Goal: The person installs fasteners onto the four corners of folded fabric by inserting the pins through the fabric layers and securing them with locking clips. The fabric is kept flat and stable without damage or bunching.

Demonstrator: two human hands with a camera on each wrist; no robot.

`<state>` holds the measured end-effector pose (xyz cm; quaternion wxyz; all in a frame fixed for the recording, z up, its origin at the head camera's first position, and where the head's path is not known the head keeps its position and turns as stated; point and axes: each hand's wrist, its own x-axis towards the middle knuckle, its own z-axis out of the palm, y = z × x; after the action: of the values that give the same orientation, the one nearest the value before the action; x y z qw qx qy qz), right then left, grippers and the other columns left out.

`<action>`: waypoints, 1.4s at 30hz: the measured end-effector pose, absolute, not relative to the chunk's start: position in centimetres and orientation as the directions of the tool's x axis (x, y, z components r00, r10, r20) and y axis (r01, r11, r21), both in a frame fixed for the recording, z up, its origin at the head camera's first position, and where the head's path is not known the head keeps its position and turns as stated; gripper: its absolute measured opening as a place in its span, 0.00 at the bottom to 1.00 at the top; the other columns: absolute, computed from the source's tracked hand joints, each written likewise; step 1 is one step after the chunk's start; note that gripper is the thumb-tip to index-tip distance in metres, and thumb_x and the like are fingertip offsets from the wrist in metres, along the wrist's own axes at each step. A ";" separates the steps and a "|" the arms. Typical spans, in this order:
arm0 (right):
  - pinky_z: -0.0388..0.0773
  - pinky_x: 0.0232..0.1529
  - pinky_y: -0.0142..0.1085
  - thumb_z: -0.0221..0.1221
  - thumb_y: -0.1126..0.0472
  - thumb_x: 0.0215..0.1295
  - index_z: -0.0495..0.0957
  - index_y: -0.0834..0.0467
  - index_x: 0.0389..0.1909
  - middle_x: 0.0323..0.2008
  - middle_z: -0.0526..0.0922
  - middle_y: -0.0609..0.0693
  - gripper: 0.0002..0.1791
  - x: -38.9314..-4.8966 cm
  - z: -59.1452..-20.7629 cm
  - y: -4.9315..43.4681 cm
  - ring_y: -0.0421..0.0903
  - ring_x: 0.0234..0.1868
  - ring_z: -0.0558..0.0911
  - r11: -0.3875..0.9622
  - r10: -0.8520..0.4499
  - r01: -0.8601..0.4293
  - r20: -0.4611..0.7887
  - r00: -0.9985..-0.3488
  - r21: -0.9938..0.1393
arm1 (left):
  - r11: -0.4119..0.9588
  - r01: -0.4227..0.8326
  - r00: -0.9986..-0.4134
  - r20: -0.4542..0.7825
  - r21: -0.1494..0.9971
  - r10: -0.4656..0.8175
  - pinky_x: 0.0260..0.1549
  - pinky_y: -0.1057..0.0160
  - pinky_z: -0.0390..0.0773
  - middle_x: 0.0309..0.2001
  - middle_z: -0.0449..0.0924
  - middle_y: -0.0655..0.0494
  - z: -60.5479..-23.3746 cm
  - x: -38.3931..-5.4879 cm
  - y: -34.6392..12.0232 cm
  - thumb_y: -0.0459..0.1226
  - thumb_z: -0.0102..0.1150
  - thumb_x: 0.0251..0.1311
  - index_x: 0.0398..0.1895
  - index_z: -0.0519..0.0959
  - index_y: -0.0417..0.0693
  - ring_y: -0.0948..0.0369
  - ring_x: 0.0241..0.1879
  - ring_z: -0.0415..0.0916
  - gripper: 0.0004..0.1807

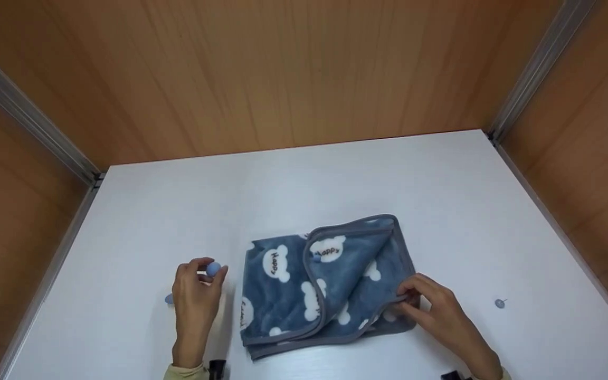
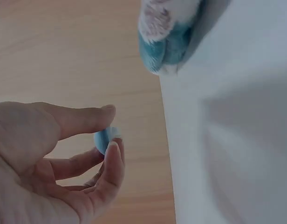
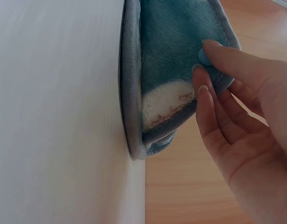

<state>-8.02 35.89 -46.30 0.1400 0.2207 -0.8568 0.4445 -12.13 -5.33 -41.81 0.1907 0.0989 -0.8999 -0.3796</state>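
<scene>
A folded blue fleece blanket with white bear heads and grey piping lies in the middle of the table, its right part folded over in loose layers. Left of it, my left hand pinches a small round blue cap between thumb and fingertips, above the table and apart from the blanket. My right hand pinches the blanket's right edge between thumb and fingers. In the right wrist view, a small blue round piece shows by the thumb tip against the fleece; its underside is hidden.
A flat blue disc lies partly hidden behind the left hand. At the right lies a small blue disc with a thin pin. Another small blue piece sits on the folded-over flap. Wooden panels border the white table.
</scene>
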 end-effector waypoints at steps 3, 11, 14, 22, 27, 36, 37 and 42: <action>0.81 0.33 0.31 0.75 0.78 0.48 0.80 0.52 0.38 0.36 0.79 0.39 0.23 -8.0 -46.4 35.8 0.36 0.33 0.80 0.505 -0.248 -0.492 0.427 -0.870 -0.709 | 0.695 0.019 -0.902 0.312 0.719 -0.298 0.30 0.67 0.75 0.40 0.78 0.37 -41.3 -12.3 -4.3 0.28 0.73 0.57 0.44 0.81 0.29 0.50 0.32 0.79 0.15; 0.81 0.34 0.31 0.72 0.81 0.49 0.80 0.51 0.39 0.37 0.80 0.40 0.24 -7.8 -46.6 35.8 0.37 0.34 0.80 0.477 -0.259 -0.492 0.418 -0.871 -0.728 | 0.671 0.112 -0.914 0.341 0.732 -0.219 0.32 0.71 0.77 0.40 0.78 0.40 -40.4 -12.2 -1.8 0.27 0.73 0.57 0.46 0.80 0.30 0.55 0.32 0.78 0.15; 0.82 0.34 0.32 0.72 0.82 0.48 0.80 0.52 0.40 0.38 0.80 0.40 0.25 -7.8 -46.7 35.8 0.37 0.34 0.80 0.481 -0.265 -0.493 0.415 -0.870 -0.725 | 0.651 0.147 -0.919 0.347 0.745 -0.189 0.32 0.70 0.78 0.41 0.78 0.40 -40.1 -12.2 -1.0 0.27 0.73 0.57 0.46 0.80 0.30 0.55 0.32 0.78 0.16; 0.81 0.33 0.32 0.72 0.82 0.46 0.80 0.54 0.40 0.38 0.80 0.41 0.25 -8.0 -46.9 35.9 0.36 0.33 0.79 0.462 -0.286 -0.545 0.464 -0.839 -0.700 | 0.608 0.255 -0.915 0.391 0.752 -0.101 0.31 0.68 0.80 0.38 0.78 0.44 -39.7 -12.5 0.9 0.26 0.73 0.57 0.45 0.80 0.31 0.57 0.31 0.79 0.15; 0.80 0.32 0.32 0.72 0.82 0.47 0.80 0.54 0.40 0.38 0.81 0.42 0.25 -8.1 -46.8 35.9 0.36 0.33 0.79 0.466 -0.276 -0.559 0.487 -0.828 -0.686 | 0.590 0.324 -0.906 0.421 0.739 -0.030 0.30 0.64 0.82 0.38 0.78 0.45 -39.7 -12.6 2.6 0.26 0.72 0.59 0.44 0.79 0.32 0.58 0.30 0.80 0.13; 0.81 0.35 0.32 0.72 0.82 0.49 0.82 0.55 0.42 0.40 0.85 0.45 0.24 -7.9 -46.5 35.9 0.39 0.35 0.82 0.457 -0.271 -0.537 0.464 -0.843 -0.709 | 0.519 0.424 -0.891 0.444 0.743 0.091 0.31 0.61 0.83 0.38 0.80 0.47 -39.9 -12.4 6.3 0.27 0.71 0.60 0.44 0.79 0.32 0.59 0.30 0.81 0.12; 0.81 0.36 0.32 0.72 0.82 0.48 0.82 0.55 0.42 0.40 0.85 0.45 0.24 -7.9 -46.5 35.9 0.39 0.36 0.82 0.459 -0.271 -0.538 0.465 -0.843 -0.707 | 0.506 0.432 -0.890 0.443 0.747 0.107 0.31 0.61 0.83 0.38 0.80 0.47 -39.9 -12.3 6.8 0.26 0.71 0.60 0.44 0.79 0.33 0.59 0.30 0.81 0.12; 0.79 0.40 0.27 0.70 0.84 0.47 0.82 0.56 0.42 0.41 0.86 0.46 0.26 -8.0 -46.5 35.9 0.40 0.38 0.83 0.456 -0.281 -0.560 0.485 -0.828 -0.692 | 0.441 0.460 -0.887 0.428 0.771 0.176 0.33 0.63 0.83 0.42 0.82 0.46 -40.2 -12.0 8.8 0.26 0.68 0.62 0.47 0.79 0.34 0.59 0.32 0.81 0.12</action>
<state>-7.98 35.95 -46.48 0.1525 0.2504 -0.8394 0.4576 -11.99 8.84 -40.16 0.1435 -0.1900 -0.8365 -0.4935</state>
